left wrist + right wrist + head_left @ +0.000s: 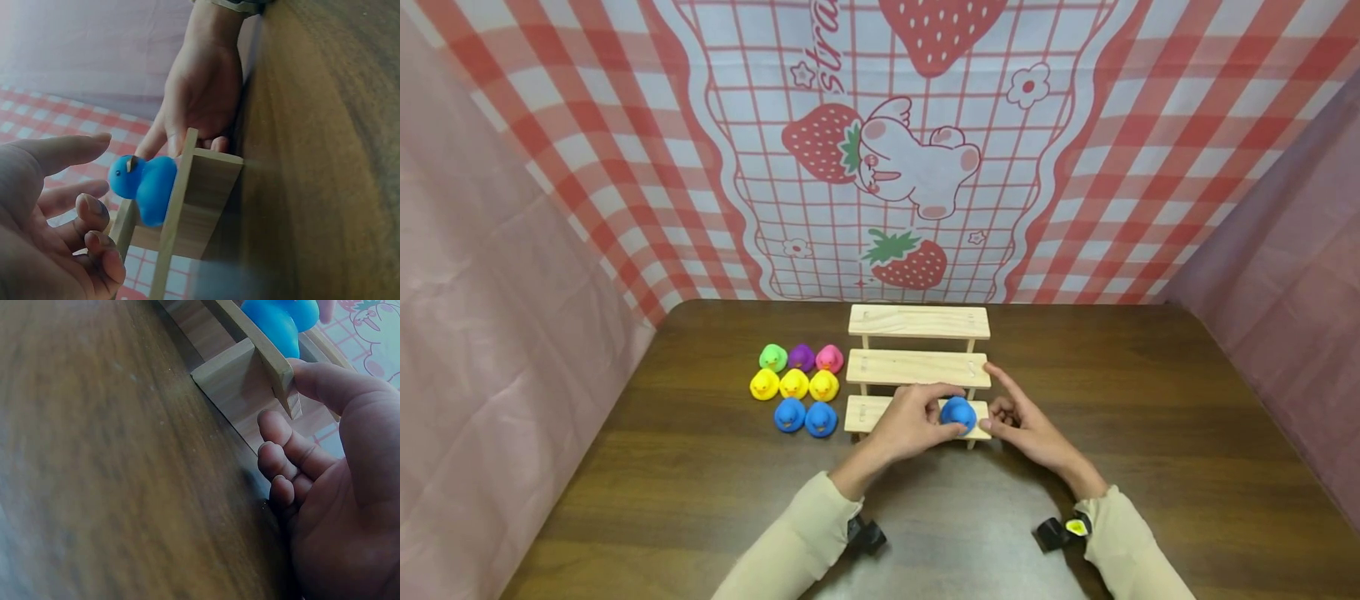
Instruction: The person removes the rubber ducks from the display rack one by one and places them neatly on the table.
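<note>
A blue rubber duck [958,415] stands on the lowest step, near the right end of a three-step wooden display stand [917,367]. My left hand [917,417] spreads thumb and index finger on either side of the duck in the head view. The left wrist view shows a gap between those fingertips and the duck [145,186]; its other fingers are loosely bent. My right hand [1028,423] is at the stand's right end, its thumb touching the lowest step and its index finger reaching toward the middle step. Its remaining fingers curl beside the step's end [289,400].
Left of the stand, rubber ducks sit in rows: green [772,357], purple [801,357] and pink [830,358] behind, three yellow [793,384] between, two blue [805,417] in front. A strawberry-print cloth [917,158] hangs behind the brown wooden table [700,483].
</note>
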Demonstrator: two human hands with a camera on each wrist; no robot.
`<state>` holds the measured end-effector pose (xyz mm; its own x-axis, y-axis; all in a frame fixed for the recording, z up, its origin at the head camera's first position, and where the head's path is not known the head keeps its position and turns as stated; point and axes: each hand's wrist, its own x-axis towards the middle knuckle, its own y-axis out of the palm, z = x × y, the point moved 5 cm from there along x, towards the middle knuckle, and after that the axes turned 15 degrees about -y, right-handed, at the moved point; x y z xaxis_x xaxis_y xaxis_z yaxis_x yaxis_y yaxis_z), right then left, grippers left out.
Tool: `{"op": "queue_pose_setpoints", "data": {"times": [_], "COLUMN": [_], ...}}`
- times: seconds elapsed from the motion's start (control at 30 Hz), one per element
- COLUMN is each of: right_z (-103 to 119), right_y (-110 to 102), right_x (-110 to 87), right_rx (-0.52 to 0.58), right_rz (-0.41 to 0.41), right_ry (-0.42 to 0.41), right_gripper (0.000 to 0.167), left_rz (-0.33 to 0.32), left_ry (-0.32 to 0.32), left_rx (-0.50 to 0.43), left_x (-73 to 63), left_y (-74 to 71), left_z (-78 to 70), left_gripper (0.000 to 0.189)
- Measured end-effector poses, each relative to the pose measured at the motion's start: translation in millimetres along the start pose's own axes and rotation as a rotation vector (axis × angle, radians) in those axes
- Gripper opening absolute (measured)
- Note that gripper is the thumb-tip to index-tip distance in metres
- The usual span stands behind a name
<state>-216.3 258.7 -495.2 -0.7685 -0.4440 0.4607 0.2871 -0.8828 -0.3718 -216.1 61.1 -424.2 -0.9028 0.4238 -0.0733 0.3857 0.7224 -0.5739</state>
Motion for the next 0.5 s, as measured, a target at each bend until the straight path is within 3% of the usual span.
{"op": "queue_pose_setpoints", "data": {"times": [0.5], "right_z": [-1], "right_y": [0], "right_x": [-0.2], "right_rx": [0.010], "right_rz": [0.003], "right_ry": [0.006], "right_gripper": [0.080], "left_rz": [0.010], "left_ry": [-0.041], "left_rx": [0.070], "left_x": [3.3], "left_y": [12.3], "left_z": [6.9], "left_gripper": [0.036]}}
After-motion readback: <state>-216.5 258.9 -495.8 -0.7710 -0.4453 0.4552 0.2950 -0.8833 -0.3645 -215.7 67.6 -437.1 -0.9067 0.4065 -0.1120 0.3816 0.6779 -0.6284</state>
